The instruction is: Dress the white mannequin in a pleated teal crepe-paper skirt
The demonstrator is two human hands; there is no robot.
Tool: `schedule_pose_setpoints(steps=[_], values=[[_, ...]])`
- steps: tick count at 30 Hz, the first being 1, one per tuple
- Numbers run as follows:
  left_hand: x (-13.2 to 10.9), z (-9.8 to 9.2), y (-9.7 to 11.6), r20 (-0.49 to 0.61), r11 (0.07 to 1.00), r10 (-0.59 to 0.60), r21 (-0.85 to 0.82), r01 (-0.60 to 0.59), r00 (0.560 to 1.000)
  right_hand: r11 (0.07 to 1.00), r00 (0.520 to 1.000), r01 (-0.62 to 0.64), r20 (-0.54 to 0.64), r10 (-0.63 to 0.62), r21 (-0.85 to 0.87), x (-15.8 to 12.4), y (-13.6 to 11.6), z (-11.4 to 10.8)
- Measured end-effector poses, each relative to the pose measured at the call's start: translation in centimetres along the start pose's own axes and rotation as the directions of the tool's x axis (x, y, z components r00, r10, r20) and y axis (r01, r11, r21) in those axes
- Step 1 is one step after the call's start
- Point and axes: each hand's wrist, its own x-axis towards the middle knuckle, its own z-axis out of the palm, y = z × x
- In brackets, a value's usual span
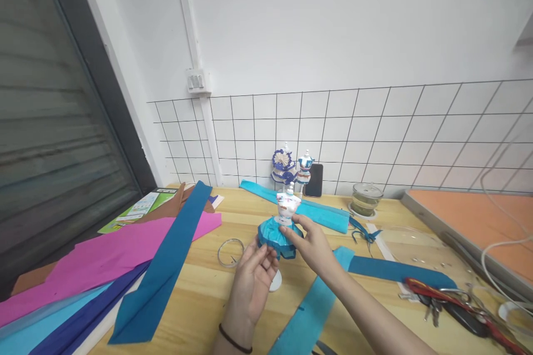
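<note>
A small white mannequin bust on a stand (287, 206) wears a pleated blue paper skirt (275, 238). My left hand (253, 277), with a black band at the wrist, curls its fingers against the skirt's lower front edge. Reaching in from the right, my right hand (312, 244) pinches the skirt at the bust's waist with thumb and forefinger. The stand's white round base (275, 283) shows just below my left hand.
Long strips of pink, dark blue and light blue crepe paper (137, 266) cover the wooden table's left. Two finished dress figures (291, 166), a phone (314, 179), a glass cup (365, 199), a wire ring (230, 252), keys (433, 302) and an orange board (478, 222) lie around.
</note>
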Motion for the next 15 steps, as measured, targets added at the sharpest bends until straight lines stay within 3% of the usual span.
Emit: schedule_pose_setpoints(steps=[15], values=[[-0.69, -0.76, -0.33, -0.170, 0.986, -0.143, -0.111, 0.125, 0.975, 1.000, 1.000, -0.008, -0.002, 0.008, -0.002, 0.03, -0.11, -0.11]])
